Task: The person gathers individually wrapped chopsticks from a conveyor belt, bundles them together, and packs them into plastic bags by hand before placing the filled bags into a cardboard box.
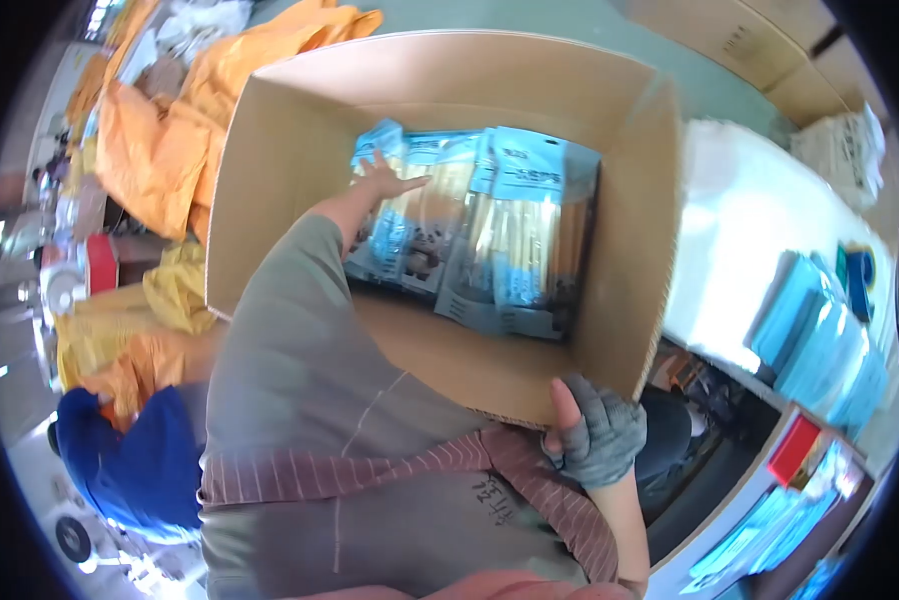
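Inside a large open cardboard box, several clear and blue plastic packets lie side by side, with long pale sticks showing through them. My left hand is bare and reaches in over the left packets, fingers spread and touching or just above them. At the near right corner of the box, my right hand wears a grey glove with the thumb bare. Its fingers are bent around the box's near rim.
Orange plastic sacks lie left of the box. A person in blue is at the lower left. White-covered surface on the right bears blue packets. More blue packets sit at the lower right; cartons stand behind.
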Demonstrator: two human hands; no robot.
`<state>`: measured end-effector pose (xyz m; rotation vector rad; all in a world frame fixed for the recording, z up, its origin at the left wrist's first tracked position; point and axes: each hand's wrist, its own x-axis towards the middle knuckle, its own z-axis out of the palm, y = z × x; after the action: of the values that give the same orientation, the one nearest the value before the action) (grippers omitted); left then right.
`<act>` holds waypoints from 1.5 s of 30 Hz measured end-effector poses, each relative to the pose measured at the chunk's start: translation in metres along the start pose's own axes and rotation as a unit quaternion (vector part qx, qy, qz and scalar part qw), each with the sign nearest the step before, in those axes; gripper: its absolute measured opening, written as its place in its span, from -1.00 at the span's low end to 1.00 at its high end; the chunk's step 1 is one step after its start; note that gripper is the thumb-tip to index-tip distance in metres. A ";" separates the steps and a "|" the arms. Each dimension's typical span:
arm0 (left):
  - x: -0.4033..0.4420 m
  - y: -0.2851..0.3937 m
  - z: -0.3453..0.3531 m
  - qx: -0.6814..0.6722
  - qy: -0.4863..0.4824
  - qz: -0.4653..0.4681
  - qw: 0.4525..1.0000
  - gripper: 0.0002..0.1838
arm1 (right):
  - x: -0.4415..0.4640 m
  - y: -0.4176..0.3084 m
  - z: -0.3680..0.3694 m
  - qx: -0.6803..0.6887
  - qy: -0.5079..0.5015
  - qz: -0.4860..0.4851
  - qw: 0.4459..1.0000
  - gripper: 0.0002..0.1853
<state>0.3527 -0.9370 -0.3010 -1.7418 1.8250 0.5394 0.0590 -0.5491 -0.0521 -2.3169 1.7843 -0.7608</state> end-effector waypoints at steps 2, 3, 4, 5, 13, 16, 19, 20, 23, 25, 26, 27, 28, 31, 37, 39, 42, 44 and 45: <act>0.026 -0.005 0.004 0.010 -0.022 0.003 1.000 0.59 | 0.002 -0.001 -0.005 -0.014 0.014 0.014 1.000 -0.49; 0.005 0.002 -0.003 -0.004 0.010 -0.019 1.000 0.54 | -0.002 -0.002 -0.003 0.028 0.006 -0.002 1.000 -0.50; -0.001 -0.009 -0.002 -0.007 0.033 0.026 0.999 0.50 | -0.008 -0.002 -0.005 0.062 0.000 -0.004 0.998 -0.50; -0.011 -0.010 0.008 -0.038 0.119 -0.026 0.992 0.30 | -0.009 -0.006 -0.008 0.191 -0.020 0.054 0.980 -0.48; -0.002 0.147 0.004 -0.140 0.039 0.269 0.952 -0.13 | -0.177 -0.053 -0.059 -0.096 0.315 0.216 0.919 -0.58; -0.131 0.197 -0.077 -0.256 0.321 0.348 0.843 -0.27 | -0.300 -0.164 -0.068 -0.184 0.341 0.491 0.780 -0.71; -0.326 0.246 -0.120 -0.377 0.356 0.501 0.693 -0.39 | -0.403 -0.282 -0.004 -0.364 0.522 0.715 0.289 -0.87; -0.389 0.261 -0.110 -0.389 0.296 0.563 0.666 -0.43 | -0.460 -0.324 0.040 -0.387 0.570 0.702 0.180 -0.80; -0.568 0.291 -0.015 -0.264 0.060 0.759 0.592 -0.58 | -0.520 -0.399 0.068 -0.517 0.493 0.697 0.061 -0.69; -0.659 0.300 0.074 -0.099 -0.141 0.859 0.482 -0.55 | -0.553 -0.421 0.066 -0.528 0.312 0.782 0.117 -0.54; -0.723 0.289 0.117 0.029 -0.176 0.866 0.468 -0.50 | -0.567 -0.423 0.062 -0.517 0.280 0.795 0.150 -0.45; -0.748 0.294 0.190 -0.001 -0.377 0.827 0.418 -0.40 | -0.579 -0.418 0.052 -0.505 0.248 0.806 0.184 -0.35; -0.787 0.290 0.247 0.008 -0.423 0.835 0.352 -0.31 | -0.580 -0.412 0.037 -0.422 0.297 0.840 0.168 -0.25; -0.920 0.295 0.395 0.022 -0.375 0.848 0.374 -0.09 | -0.594 -0.402 -0.004 -0.252 0.541 0.754 0.274 -0.03; -0.994 0.328 0.489 0.065 -0.184 0.902 0.385 0.14 | -0.601 -0.341 -0.041 -0.304 0.391 0.788 0.365 0.20; -0.966 0.357 0.465 0.021 -0.385 0.840 0.381 0.13 | -0.590 -0.317 -0.039 -0.361 0.416 0.718 0.426 0.06; -0.910 0.428 0.433 0.046 -0.289 0.910 0.295 0.02 | -0.548 -0.364 -0.069 -0.088 0.351 0.697 0.619 -0.43; -0.871 0.465 0.410 0.047 -0.083 0.942 0.321 -0.11 | -0.551 -0.412 -0.076 -0.124 0.412 0.565 0.704 -0.45; -0.868 0.465 0.390 0.049 -0.041 0.945 0.320 -0.14 | -0.561 -0.442 -0.089 -0.173 0.433 0.581 0.668 -0.49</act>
<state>-0.0596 0.0141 -0.0866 1.4731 2.6757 1.0327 0.3039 0.1243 0.0207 -0.2547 3.2863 -1.3119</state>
